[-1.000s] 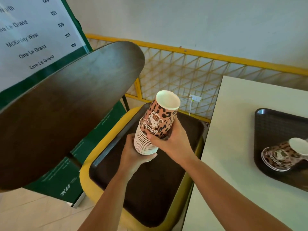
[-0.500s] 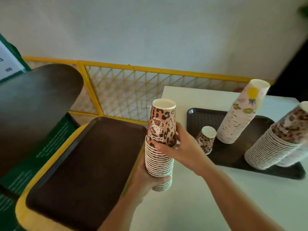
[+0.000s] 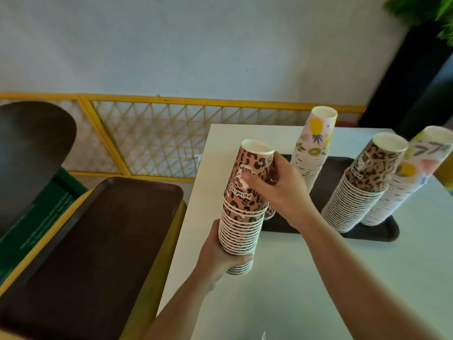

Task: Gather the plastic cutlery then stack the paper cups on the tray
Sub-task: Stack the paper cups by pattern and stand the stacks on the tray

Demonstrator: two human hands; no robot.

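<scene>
Now the leopard cup stack (image 3: 242, 204) sits over the table's (image 3: 282, 278) left edge instead of above the brown tray (image 3: 98, 229), left hand (image 3: 220, 253) gripping its base, right hand (image 3: 277, 185) clasping its top. 3 stacks stand on the black tray (image 3: 367, 235), where a small cup behind the right hand is mostly hidden.

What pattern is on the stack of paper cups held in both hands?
The held stack of paper cups has a brown-and-black leopard print on pinkish paper, seen in the head view.

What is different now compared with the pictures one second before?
The leopard stack went from above the brown tray on the chair rightward to over the white table, near the black tray. Unchanged: left hand grips its bottom, right hand its top.
</scene>
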